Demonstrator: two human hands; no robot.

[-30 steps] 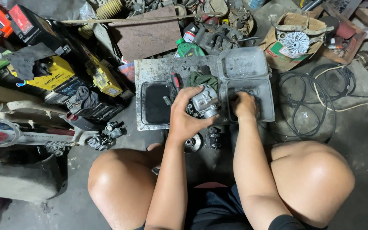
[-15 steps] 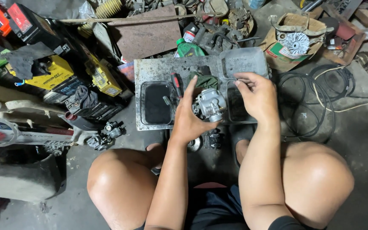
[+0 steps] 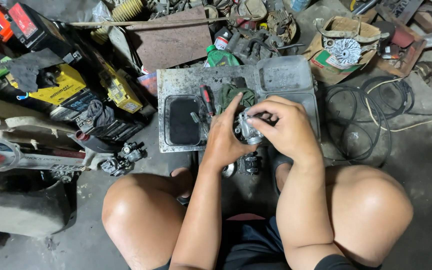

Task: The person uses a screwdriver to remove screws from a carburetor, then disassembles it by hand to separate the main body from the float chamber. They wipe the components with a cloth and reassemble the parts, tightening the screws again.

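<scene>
Metal carburetor [image 3: 248, 131] gripped between left hand [image 3: 224, 140], right hand [image 3: 286, 127].

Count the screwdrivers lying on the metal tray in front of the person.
2: a red-handled screwdriver right of the tray's dark basin, and a smaller one beside it, near the left hand. Others may be hidden under the hands.

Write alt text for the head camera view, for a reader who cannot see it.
Seen from above, a squatting person holds a small metal engine part in both hands, left hand cupping it, right hand gripping its top, over a dirty metal tray. A red-handled screwdriver and green rag lie on the tray; batteries, cables and scrap parts crowd the floor.
</scene>
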